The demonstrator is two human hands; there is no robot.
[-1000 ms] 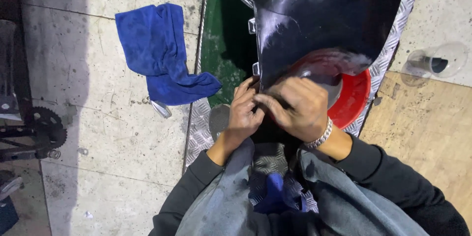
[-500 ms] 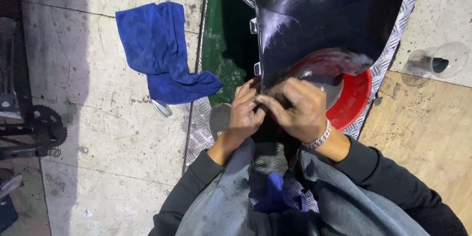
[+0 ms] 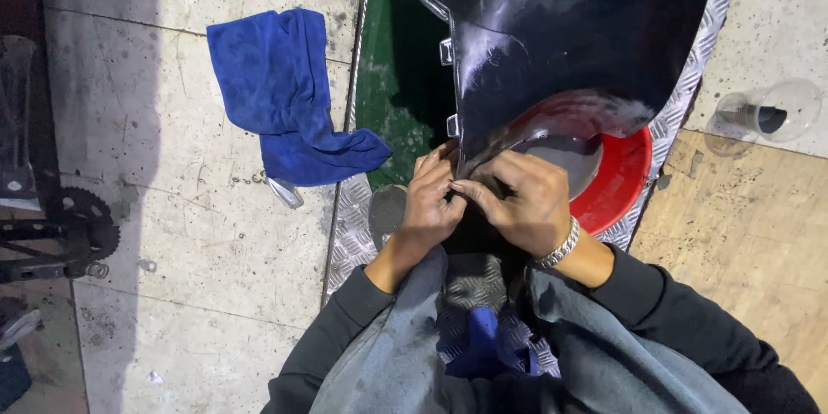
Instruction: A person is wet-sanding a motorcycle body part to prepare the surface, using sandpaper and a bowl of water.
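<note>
Head view, panel: a glossy black body panel [image 3: 569, 43] fills the top of the frame, its lower tip pointing down toward the person, lying over a green surface [image 3: 397, 95] and a strip of ridged metal plate [image 3: 349, 233].
Head view, left hand: the left hand [image 3: 429, 203] is curled closed at the panel's lower tip, fingers pinching its left edge.
Head view, right hand: the right hand [image 3: 522, 203], a metal bracelet [image 3: 559, 248] at the wrist, is folded over the same tip from the right, fingers bent tight against the edge, fingertips touching those of the other hand.
Head view, basin: a red basin [image 3: 625, 181] sits just behind the right hand, partly under the panel.
Head view, floor left: a crumpled blue cloth [image 3: 285, 95] lies on the concrete, near the plate's edge.
Head view, far left: a black toothed sprocket [image 3: 82, 216] shows at the frame's edge.
Head view, right: a clear plastic cup [image 3: 768, 112] lies on its side, well apart from the hands.
</note>
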